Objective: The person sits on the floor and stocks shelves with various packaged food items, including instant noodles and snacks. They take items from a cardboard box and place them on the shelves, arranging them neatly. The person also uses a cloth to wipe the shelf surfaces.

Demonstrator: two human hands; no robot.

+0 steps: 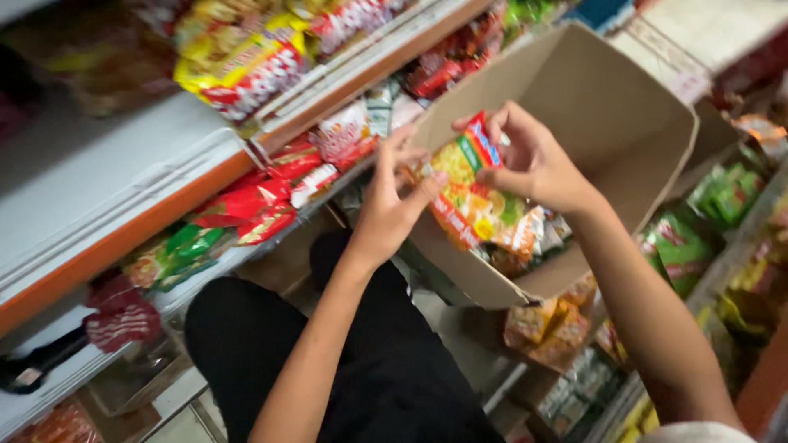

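We've got both hands on one noodle packet (472,193), held w/ its lower part inside the cardboard box (607,123), over more packets in the box bottom. Left hand (390,205) has fingers closed on the packet's left edge; right hand (533,160) pinches its top. Box is tipped open toward us, btwn shelves (107,221) stocked w/ red snack bags (246,213).

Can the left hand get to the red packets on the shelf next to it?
Probably yes. The left hand holds the noodle packet, but the red packets lie close beside it, with nothing between.
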